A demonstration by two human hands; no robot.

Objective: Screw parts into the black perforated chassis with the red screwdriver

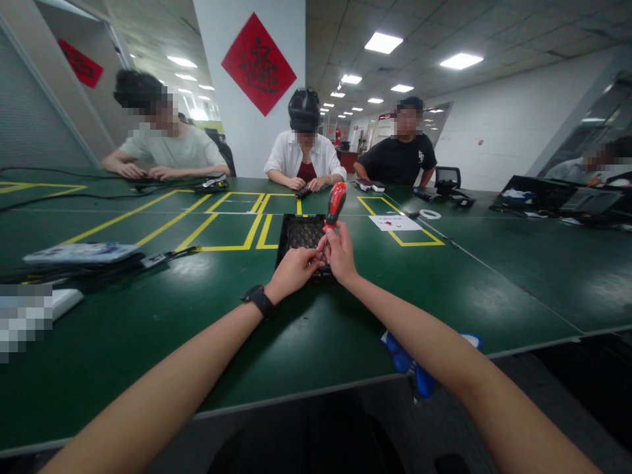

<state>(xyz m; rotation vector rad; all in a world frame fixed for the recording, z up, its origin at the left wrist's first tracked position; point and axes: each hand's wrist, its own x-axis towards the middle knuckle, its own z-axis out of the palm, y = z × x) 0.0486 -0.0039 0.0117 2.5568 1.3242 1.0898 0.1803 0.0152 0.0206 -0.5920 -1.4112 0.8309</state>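
A red and black screwdriver (338, 203) stands nearly upright, handle up, its shaft pointing down. My right hand (342, 253) is closed round its shaft just below the handle. Beside it my left hand (295, 268), a black watch band on the wrist, has its fingertips pinched together at the lower end of the shaft. Whether a small part is between those fingers is too small to tell. Both hands are over the near part of a shallow black tray (282, 238), which has small dark compartments or pieces inside. The hands hide its near right part.
Yellow tape (232, 248) marks the green table (237, 368). A blue and white glove (402, 359) lies at the near edge under my right forearm. Cables and a flat packet (81, 253) lie left; a paper sheet (396, 223) and tape roll (429, 214) right. Several people sit around the table.
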